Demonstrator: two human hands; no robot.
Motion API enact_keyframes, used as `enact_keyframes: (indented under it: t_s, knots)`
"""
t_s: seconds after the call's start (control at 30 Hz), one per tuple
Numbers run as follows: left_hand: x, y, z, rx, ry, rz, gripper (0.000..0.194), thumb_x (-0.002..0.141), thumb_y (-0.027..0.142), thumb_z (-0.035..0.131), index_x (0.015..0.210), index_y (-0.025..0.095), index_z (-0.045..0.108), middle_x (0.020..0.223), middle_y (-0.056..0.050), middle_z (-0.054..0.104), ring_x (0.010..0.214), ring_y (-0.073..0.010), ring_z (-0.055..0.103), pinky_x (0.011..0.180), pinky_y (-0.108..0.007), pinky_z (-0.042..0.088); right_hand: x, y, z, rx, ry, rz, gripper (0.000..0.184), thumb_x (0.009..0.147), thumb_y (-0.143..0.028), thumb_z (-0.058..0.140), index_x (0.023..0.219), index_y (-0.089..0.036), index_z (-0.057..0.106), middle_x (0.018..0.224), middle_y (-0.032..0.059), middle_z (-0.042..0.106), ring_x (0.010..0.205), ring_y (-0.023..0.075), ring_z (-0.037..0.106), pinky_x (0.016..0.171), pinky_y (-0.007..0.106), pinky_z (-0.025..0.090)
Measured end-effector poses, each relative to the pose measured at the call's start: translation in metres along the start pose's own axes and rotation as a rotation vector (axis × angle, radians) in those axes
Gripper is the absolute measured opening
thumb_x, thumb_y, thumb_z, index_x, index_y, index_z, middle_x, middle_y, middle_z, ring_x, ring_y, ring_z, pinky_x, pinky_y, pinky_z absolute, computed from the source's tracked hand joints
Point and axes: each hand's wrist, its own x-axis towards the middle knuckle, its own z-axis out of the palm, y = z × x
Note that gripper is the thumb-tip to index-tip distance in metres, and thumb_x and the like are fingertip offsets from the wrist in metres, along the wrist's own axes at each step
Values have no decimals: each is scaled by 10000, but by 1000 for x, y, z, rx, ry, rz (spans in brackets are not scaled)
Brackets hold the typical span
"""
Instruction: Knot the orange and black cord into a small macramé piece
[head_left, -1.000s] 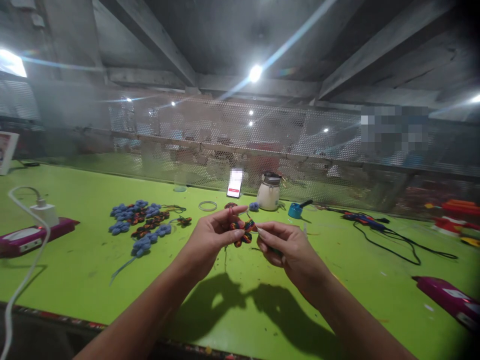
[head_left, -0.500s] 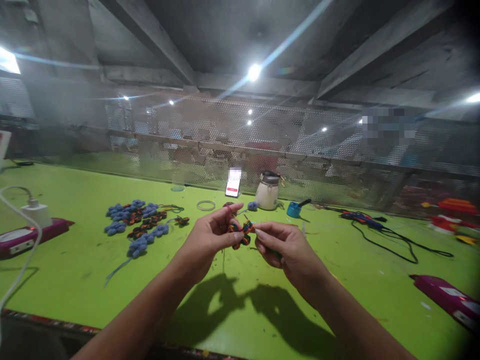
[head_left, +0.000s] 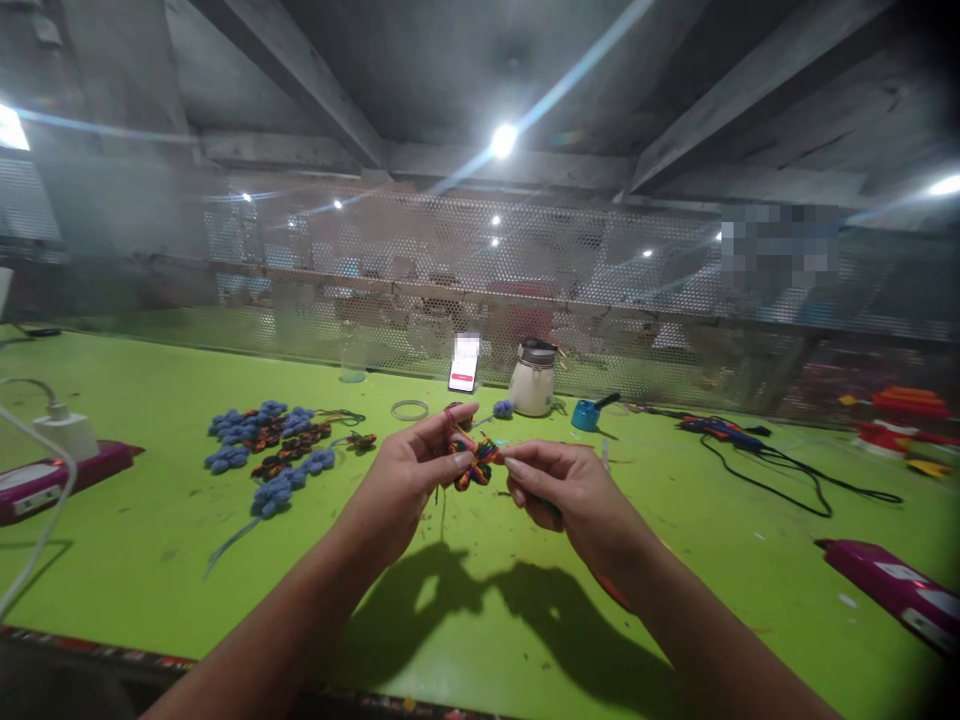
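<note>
Between the thumb and fingers of my left hand point(head_left: 409, 468) is a small multicoloured crochet flower point(head_left: 474, 472), in dark, red, orange and yellow yarn. A strand of dark red yarn point(head_left: 451, 416) runs over the raised left index finger. My right hand point(head_left: 577, 485) is closed in a pinch on a crochet hook point(head_left: 554, 511); only a bit of its dark green handle shows below the fingers. The right fingertips meet the flower's right edge, and the hook's tip is hard to make out. Both hands are above the green table point(head_left: 480, 640).
Blue crochet flowers point(head_left: 274, 492) and dark multicoloured ones point(head_left: 281, 463) lie at left. Farther back are a ring point(head_left: 409, 410), a propped phone point(head_left: 463, 365), a white jar point(head_left: 533, 380) and a blue pot point(head_left: 586, 415). Dark cords point(head_left: 780, 465) and power strips point(head_left: 892, 590) flank the work.
The multicoloured flower has turned in my left fingers and now shows more of its petals. The right fingertips have shifted slightly at its edge. The view has moved a little.
</note>
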Motion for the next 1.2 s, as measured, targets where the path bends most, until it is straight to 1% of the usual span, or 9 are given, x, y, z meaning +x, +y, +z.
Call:
enact_keyframes:
  t_s: [0.17,0.5,0.67,0.83,0.93,1.0,1.07,1.13,1.2]
  knots:
    - [3,-6,-1,17,31,54,461,698,163,694,1144,137,581,703,8,549,623,-82,522,563,-210,400,1,0,0,-42,12,-46,199,735,-309,652,836,-140,678,511,-36,510,353,23,323,348,188,201]
    - [5,-8,-3,66,47,26,527,620,136,737,1127,147,593,704,3,581,616,-114,569,545,-231,434,0,0,-1,-91,3,-61,188,749,-297,636,843,-141,683,522,-30,520,356,24,322,349,193,211]
    - [4,-7,0,286,55,49,499,634,143,704,1123,131,606,638,13,555,578,-116,541,543,-248,439,1,2,-3,-232,-3,-99,182,773,-300,611,839,-145,678,515,-23,523,369,41,355,358,196,244]
    - [4,-11,-2,586,-48,58,480,673,113,631,1150,157,599,622,-3,599,528,-120,532,536,-253,421,2,4,-5,-353,-57,-55,185,776,-311,598,778,-140,669,506,-16,525,371,52,381,364,198,270]
    - [1,-15,0,714,-36,129,499,709,102,584,1199,196,571,627,-7,607,545,-126,520,556,-255,412,4,7,-3,-222,-55,50,194,741,-328,630,746,-134,630,499,-20,529,355,46,369,354,188,239]
    - [-1,-18,2,769,24,249,457,737,118,567,1182,218,588,715,-32,620,635,-142,532,611,-267,421,4,10,1,-36,-27,101,210,706,-328,666,751,-133,602,512,-25,534,354,40,364,354,179,216]
    - [-3,-20,5,766,94,371,397,750,139,572,1132,230,628,806,-53,620,725,-159,534,678,-283,425,3,11,8,148,18,91,231,687,-319,691,780,-135,587,534,-28,541,363,36,370,360,174,206]
    - [-3,-19,7,627,115,378,362,736,154,607,1088,223,655,798,-50,616,728,-157,532,699,-291,431,1,12,14,264,58,33,241,685,-312,701,813,-141,588,542,-32,546,367,35,379,362,176,207]
    - [-3,-15,7,374,62,259,388,696,161,663,1081,207,656,721,-23,601,657,-133,525,654,-279,442,0,12,16,299,57,-30,232,694,-306,700,830,-148,599,539,-31,555,366,38,387,359,180,217]
